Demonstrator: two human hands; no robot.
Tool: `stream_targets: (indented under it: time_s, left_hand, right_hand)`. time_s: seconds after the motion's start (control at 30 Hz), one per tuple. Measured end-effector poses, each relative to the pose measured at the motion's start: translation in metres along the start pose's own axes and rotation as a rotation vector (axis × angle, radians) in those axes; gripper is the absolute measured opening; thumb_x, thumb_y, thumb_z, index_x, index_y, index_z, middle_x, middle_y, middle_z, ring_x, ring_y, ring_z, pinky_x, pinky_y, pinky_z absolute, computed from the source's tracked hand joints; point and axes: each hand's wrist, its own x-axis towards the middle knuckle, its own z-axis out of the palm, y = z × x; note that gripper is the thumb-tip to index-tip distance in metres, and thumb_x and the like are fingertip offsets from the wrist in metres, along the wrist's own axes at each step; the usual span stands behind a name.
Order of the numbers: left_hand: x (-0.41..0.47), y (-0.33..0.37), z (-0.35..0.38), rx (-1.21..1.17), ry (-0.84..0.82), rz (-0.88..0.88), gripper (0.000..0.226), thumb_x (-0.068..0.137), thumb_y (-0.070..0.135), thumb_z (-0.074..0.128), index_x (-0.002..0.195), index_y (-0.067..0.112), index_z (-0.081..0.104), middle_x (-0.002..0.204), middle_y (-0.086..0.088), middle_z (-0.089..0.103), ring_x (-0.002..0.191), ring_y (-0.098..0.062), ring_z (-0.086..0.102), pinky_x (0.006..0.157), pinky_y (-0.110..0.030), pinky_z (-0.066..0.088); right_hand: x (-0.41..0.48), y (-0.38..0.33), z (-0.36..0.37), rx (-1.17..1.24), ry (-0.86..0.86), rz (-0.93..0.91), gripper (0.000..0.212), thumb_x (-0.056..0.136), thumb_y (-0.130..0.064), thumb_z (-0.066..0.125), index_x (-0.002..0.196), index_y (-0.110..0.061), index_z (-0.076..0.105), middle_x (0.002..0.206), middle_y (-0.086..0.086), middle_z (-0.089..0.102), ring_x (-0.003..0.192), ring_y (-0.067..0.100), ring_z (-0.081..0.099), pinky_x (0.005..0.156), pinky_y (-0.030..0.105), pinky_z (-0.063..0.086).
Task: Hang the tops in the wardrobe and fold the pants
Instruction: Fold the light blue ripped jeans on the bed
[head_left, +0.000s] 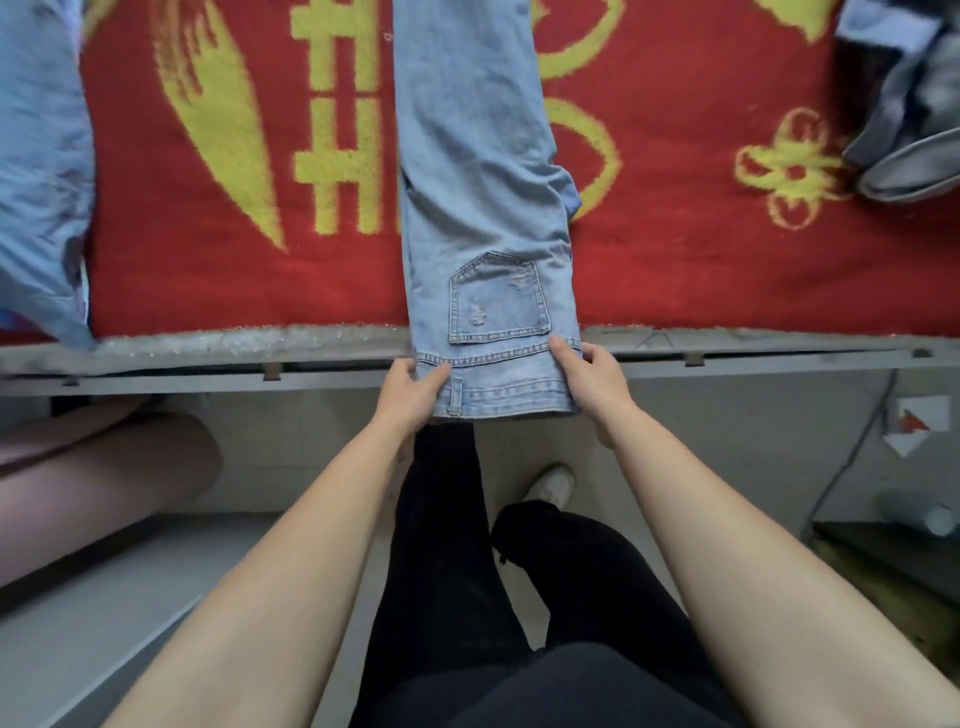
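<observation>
Across the bed: red blanket (675, 260), yellow pattern. Below: pale floor (753, 441). Centre: jeans (483, 208) laid lengthwise, waistband overhanging near edge. Left: blue garment (36, 182). Far right: grey garment (904, 130). Left hand (410, 387), right hand (592, 379): apart, gripping waistband corners.

jeans (478, 197) are faded, slightly ripped denim, blanket (675, 249) under them is fuzzy woven pile, bed frame (208, 376) dull grey metal

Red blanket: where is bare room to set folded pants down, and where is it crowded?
Bare blanket shows between the jeans and the light blue garment at left, and between the jeans and the grey clothes pile at right. Crowded: the middle strip, where left hand and right hand grip the waistband.
</observation>
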Motion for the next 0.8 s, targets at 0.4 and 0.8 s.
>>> stream_targets:
  time_s: [0.4,0.8]
  left_hand:
    - [-0.008,0.097,-0.004,0.059,0.212,0.345,0.007,0.09,0.022,0.063,0.093,0.023,0.07,0.092,0.012,0.065,0.099,-0.014,0.06,0.087,-0.028,0.046]
    - [0.156,0.189,-0.03,0.264,0.18,0.176,0.079,0.069,0.057,0.077,0.13,0.013,0.052,0.126,-0.008,0.058,0.11,-0.022,0.06,0.094,-0.04,0.051]
  right_hand:
    - [0.016,-0.074,-0.006,0.293,0.029,-0.128,0.021,0.079,-0.044,0.065,0.096,-0.035,0.073,0.105,-0.012,0.072,0.103,0.017,0.068,0.092,0.047,0.056]
    - [0.151,-0.177,0.015,-0.208,0.249,-0.156,0.043,0.09,-0.05,0.059,0.123,-0.023,0.06,0.113,0.0,0.066,0.104,0.021,0.062,0.092,0.035,0.046]
